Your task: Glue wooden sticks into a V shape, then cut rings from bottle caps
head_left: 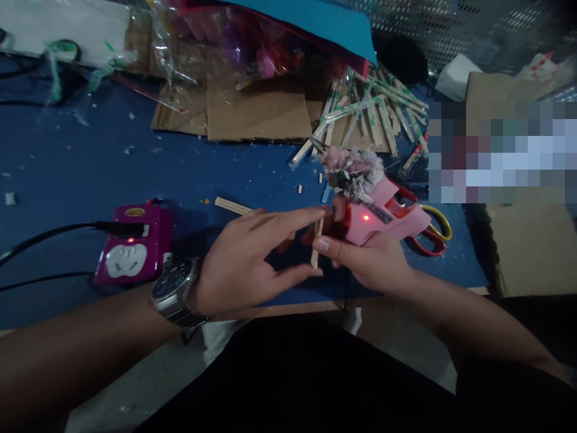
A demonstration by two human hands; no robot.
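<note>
1. Short wooden sticks (317, 246) sit between my hands, raised over the near side of the blue table (175, 174). Slim little bundle; I can't count the pieces.
2. Left hand (252, 255): thumb and forefinger spread just far enough to span the sticks, a fingertip at each end. Other fingers loosely curled.
3. Right hand (374, 258): curled around the pink glue gun (383, 219), thumb tip laid against the sticks' side. Its far fingers are partly hidden, so I cannot tell how firmly they grip.
4. Handling, my judgement: sticks very light, stiff, dry rather than slippery; thin enough to snap or shear apart under a sideways push. Best hold is at both ends, or a flat pinch mid-length.
5. Glue gun looks like light, hard plastic. Red lamp lit, so I'd treat the crusted front (351, 171) as hot and fragile-messy; take it by the body only.
6. Sticks' long axis runs nearly straight away from me, far end leaning slightly right. Gun's long axis lies aslant, crusted front toward far left, rear toward near right.
7. Around: more sticks (232, 205) beyond my left hand; scissors (436, 231) just behind the gun.
</note>
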